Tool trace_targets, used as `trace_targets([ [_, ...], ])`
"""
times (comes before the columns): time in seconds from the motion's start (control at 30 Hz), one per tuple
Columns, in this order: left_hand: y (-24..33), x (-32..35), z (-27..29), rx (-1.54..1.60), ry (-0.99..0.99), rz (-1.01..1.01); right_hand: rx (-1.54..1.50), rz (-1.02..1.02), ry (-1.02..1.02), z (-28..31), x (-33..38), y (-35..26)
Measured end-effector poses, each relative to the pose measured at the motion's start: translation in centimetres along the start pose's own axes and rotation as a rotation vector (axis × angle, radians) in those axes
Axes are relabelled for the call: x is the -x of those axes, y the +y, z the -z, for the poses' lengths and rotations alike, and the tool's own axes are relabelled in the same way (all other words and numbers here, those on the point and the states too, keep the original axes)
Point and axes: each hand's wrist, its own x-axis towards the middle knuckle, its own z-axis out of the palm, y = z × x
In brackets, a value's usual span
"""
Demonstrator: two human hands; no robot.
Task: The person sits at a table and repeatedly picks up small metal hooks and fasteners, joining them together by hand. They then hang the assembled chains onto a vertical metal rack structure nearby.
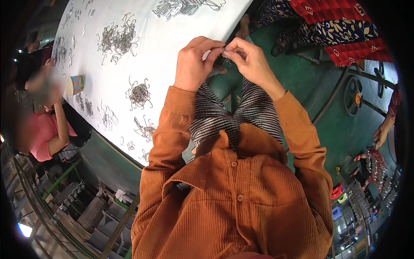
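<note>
A: Centrally, upper middle of frame: left hand (195,64) and right hand (250,62), fingertips meeting over the edge of the white table (172,34).

B: Finger state?

A: Both curled closed, pinching one small metal wire piece (224,55) between thumbs and forefingers. Piece mostly hidden by the fingers; exact shape not to be told.

B: Position of the piece?

A: Upper centre, right where the two hands touch, just off the table's right edge and above the striped trousers (233,114).

B: Below the hands?

A: Orange corduroy shirt (233,203) filling the lower centre, both sleeves running up to the wrists.

B: On the table?

A: Scattered heaps of wire hooks: one pile (118,39) at upper left, a second pile (139,94) left of centre and nearest the left hand, a third pile (185,6) at the top edge. Smaller clusters farther down the left margin of the tabletop. Coloured paper cup (74,85) upright near the table's left rim.

B: Surroundings?

A: Person in a pink top (45,136) at far left, seated beside the table. Another person in red and patterned blue clothing (336,26) at upper right. Green floor (319,103) at right, with a black wheel (352,96) lying on it. Bundles of hanging metal parts (373,185) at lower right, a separate hand (381,134) just above them.
</note>
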Motion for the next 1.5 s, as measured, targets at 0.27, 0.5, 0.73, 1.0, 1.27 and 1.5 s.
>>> trace_targets([
  [0.27, -4.5, 1.5, 4.3, -0.127, 0.38, 0.299, -0.207, -0.04, 0.025, 0.5, 0.7, -1.1],
  [0.5, -7.3, -1.5, 8.0, -0.195, 0.413, 0.343, -0.255, -0.022, 0.04, 0.5, 1.6, -2.2],
  [0.73, -8.9, -8.1, 3.2, -0.391, 0.333, 0.206, -0.25, -0.042, 0.067, 0.8, 2.2, -3.4],
  [1.0, -7.0, -7.1, 3.6, -0.344, 0.257, 0.271, -0.256, -0.004, 0.085, 2.0, 2.4, -4.6],
  [1.27, 4.9, 0.4, 2.2, 0.924, 0.041, 0.5, -0.192, 0.037, 0.09, 1.4, 2.9, -5.5],
  [1.5, 4.7, 0.3, 2.3, 0.948, 0.035, 0.528, -0.082, 0.091, 0.122, 0.6, 1.8, -5.7],
])
